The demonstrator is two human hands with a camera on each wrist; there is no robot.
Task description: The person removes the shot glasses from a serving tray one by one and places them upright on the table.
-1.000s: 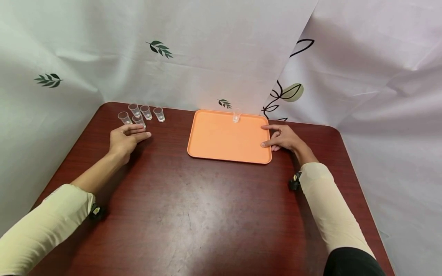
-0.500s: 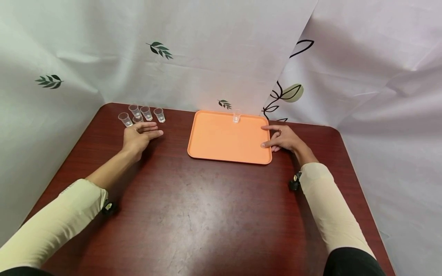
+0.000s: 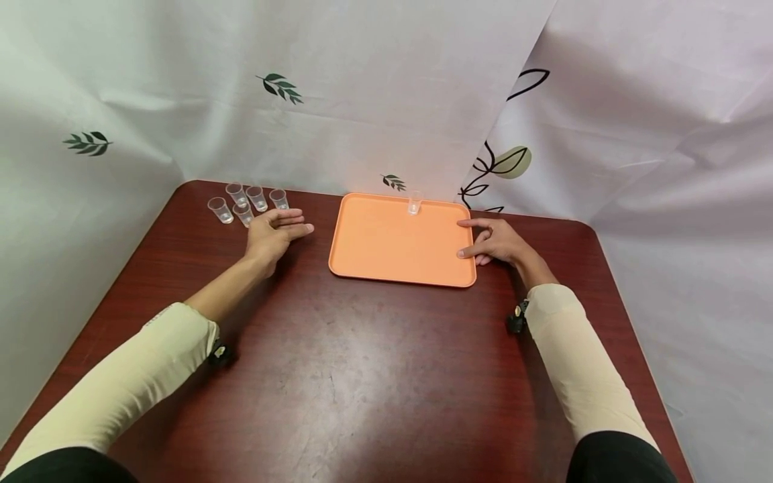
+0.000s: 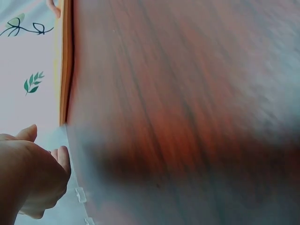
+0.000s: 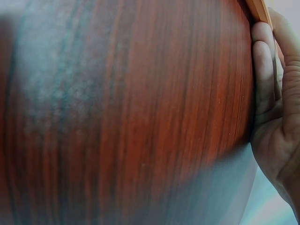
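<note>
My left hand [image 3: 270,236] hovers over the table just in front of the rightmost small clear plastic cup [image 3: 279,198], partly covering it from view. Its fingers are extended towards the right, and nothing shows between them and the thumb. Beside it, at the back left, stand several more clear cups [image 3: 220,210]. My right hand [image 3: 496,243] grips the right edge of an orange tray [image 3: 386,248], thumb and forefinger over the rim, other fingers curled against the side. One clear cup [image 3: 414,203] stands on the tray near its back edge.
The dark red wooden table [image 3: 338,362] carries everything. White cloth [image 3: 362,87] printed with leaves hangs right behind its back edge and along both sides. Bare tabletop separates the left-hand cups from the tray.
My left hand has moved right, from in front of the left cups to the rightmost one, fingers still extended. The cups, the tray and my right hand have stayed in place.
</note>
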